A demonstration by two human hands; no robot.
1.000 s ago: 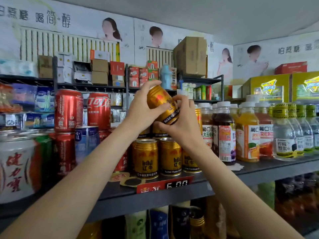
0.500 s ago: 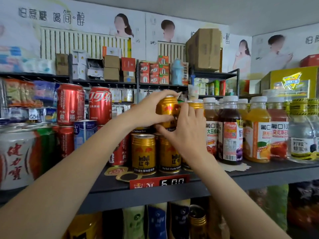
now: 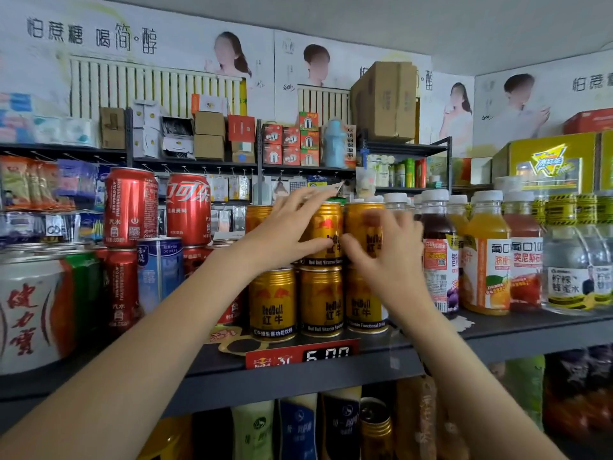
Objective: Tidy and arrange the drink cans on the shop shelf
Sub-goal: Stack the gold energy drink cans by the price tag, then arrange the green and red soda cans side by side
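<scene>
Left hand (image 3: 285, 234) gripped upper gold can (image 3: 326, 232), stacked upright on lower gold cans (image 3: 320, 300). Right hand (image 3: 386, 252), blurred, fingers against next upper can (image 3: 363, 227). Shelf (image 3: 298, 370) carried red cans (image 3: 131, 207) left, juice bottles (image 3: 486, 257) right.

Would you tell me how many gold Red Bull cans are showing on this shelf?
6: three in the front bottom row, and three stacked on top. More may sit hidden behind them or the hands.
</scene>
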